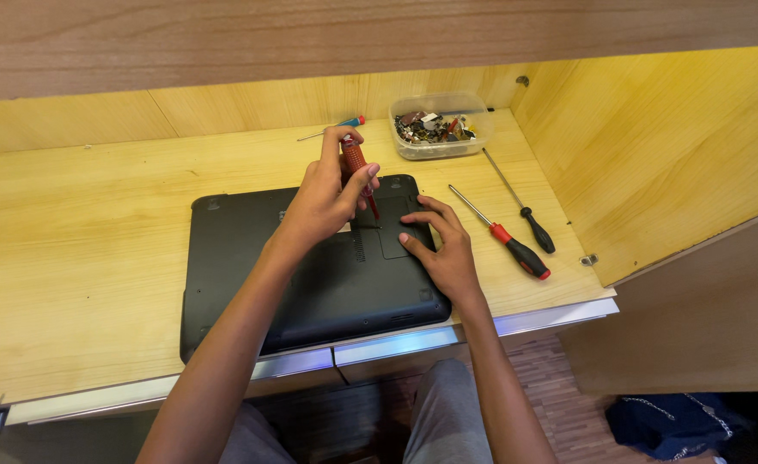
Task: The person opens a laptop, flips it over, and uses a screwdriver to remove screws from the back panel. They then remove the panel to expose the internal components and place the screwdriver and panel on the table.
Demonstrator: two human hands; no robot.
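We press our right hand (443, 249) flat on the black laptop (310, 266), fingers spread. Just past them, our left hand (327, 198) pinches a red screwdriver (355, 159), tip down. Farther off sits a tub of small parts (439, 127).

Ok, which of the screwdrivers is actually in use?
The red-handled screwdriver gripped upright in the left hand over the laptop; the other three lie loose on the desk.
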